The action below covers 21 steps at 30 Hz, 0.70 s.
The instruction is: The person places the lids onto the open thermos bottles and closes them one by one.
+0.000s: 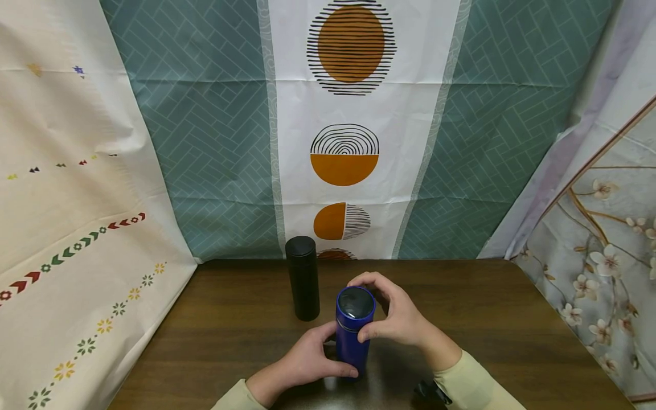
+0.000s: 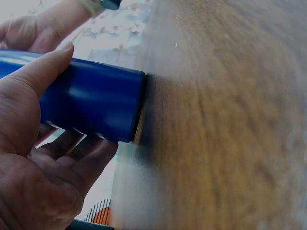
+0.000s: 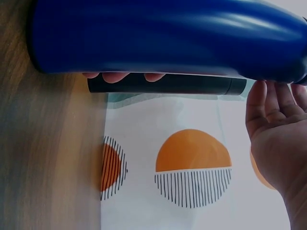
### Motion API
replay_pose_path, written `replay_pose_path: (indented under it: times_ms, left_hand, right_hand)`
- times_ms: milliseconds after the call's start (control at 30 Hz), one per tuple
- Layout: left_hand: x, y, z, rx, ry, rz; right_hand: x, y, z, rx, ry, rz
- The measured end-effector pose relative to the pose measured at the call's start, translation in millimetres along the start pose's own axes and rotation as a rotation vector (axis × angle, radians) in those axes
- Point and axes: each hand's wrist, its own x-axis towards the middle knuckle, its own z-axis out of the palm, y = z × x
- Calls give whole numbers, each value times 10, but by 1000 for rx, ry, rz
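An upright blue thermos flask [image 1: 351,348] with a glossy dark lid top [image 1: 356,302] stands near the middle of the wooden table. My left hand [image 1: 311,354] grips its lower body, thumb across the front; in the left wrist view the fingers [image 2: 98,160] curl beneath the blue wall. The flask's dark base is right at the tabletop there. Up at the lid, my right hand [image 1: 402,316] holds the flask from the right, thumb in front and fingers behind. The right wrist view has the blue body [image 3: 168,38] across its top, with the right fingers [image 3: 276,98] at the lid end.
A tall black flask [image 1: 304,282] stands upright behind and left of the blue one. The brown table [image 1: 225,319] meets a patterned teal and white cloth [image 1: 215,142] at the back. Patterned cloths hang at the left and right sides. A dark band sits at the right sleeve.
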Motion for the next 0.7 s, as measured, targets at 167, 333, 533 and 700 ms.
replay_pose_path:
  times_ms: [167,333,533,700]
  left_hand:
    - [1,-2,-3,2,-1,-6]
    - [7,-1,-3,10,4,-10]
    - [4,4,-1,16,5,-13]
    - [5,16,-3,17,4,-17]
  right_hand:
    - [-10,4,-7,25,-26,-3]
    - [-13,-6,-24,43,-62,-7]
    - [11,-37,-34,5,-100,-42]
    - [25,-51,-31,-24,-106,-63]
